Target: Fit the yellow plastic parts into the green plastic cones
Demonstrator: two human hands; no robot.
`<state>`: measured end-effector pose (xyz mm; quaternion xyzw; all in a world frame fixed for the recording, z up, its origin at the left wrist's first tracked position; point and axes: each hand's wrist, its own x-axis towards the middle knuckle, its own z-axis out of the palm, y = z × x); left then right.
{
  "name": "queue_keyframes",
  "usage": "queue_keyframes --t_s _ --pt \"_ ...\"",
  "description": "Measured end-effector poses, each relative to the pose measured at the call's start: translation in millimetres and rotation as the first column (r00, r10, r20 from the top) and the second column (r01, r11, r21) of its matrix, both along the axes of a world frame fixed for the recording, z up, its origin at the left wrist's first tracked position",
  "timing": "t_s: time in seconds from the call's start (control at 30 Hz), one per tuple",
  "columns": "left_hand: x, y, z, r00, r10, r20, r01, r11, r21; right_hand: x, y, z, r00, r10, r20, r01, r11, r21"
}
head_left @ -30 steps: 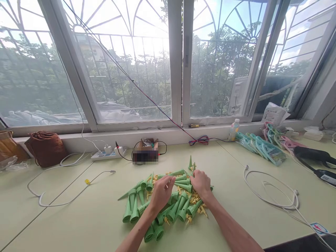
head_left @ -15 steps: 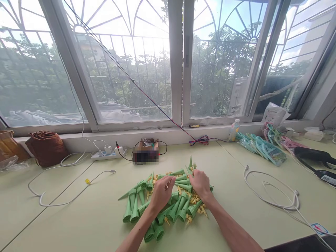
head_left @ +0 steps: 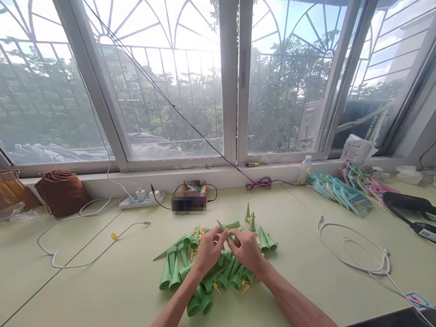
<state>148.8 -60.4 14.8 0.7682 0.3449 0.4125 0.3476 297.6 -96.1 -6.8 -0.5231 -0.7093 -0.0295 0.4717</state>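
Note:
My left hand (head_left: 210, 249) and my right hand (head_left: 245, 249) meet above a pile of green plastic watering spikes (head_left: 175, 272). A green watering spike (head_left: 220, 225) pokes up between them, its tip slanting up and left; the right fingers are closed around its lower part, mostly hidden. Thumb and index finger of the left hand are pinched close beside it, and what they hold cannot be made out. Small yellow nozzles (head_left: 245, 287) lie among the cones. Beyond the right hand, a spike (head_left: 252, 223) stands upright, and a pair of spikes (head_left: 267, 240) lies to its right.
A white power strip (head_left: 141, 202) and a small open box (head_left: 194, 186) sit along the windowsill. White cables (head_left: 354, 225) coil at the right, near teal plastic hangers (head_left: 347, 193) and a bottle (head_left: 304, 169). A brown pouch (head_left: 63, 193) is at left.
My right hand has moved left from the far right of the pile to meet my left hand, bringing a green spike. The left hand has stayed nearly in place.

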Motion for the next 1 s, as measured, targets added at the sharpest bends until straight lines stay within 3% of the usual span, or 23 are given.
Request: queue_keyframes --t_s 0.23,0.43,0.57,0.7,1.0 --pt "1 1 1.1 0.989 0.020 0.147 0.001 0.991 -0.136 1 -3 4.1 1.000 0.001 -0.012 -0.002 0.994 -0.107" --pt "2 2 9.6 0.954 0.128 0.270 -0.071 0.974 -0.213 14 4 5.7 0.977 -0.212 -0.028 0.205 0.966 -0.158" --pt "2 2 10.5 0.950 0.117 0.288 -0.056 0.975 -0.214 24 9 5.4 0.952 -0.305 0.029 0.304 0.930 -0.208" --pt "1 2 8.7 0.950 0.113 0.290 -0.052 0.976 -0.209 27 12 2.9 0.949 -0.304 0.085 0.316 0.915 -0.251" --pt "0 4 6.5 0.939 0.116 0.324 -0.035 0.969 -0.246 24 13 -4.9 0.970 -0.222 0.095 0.239 0.939 -0.246"
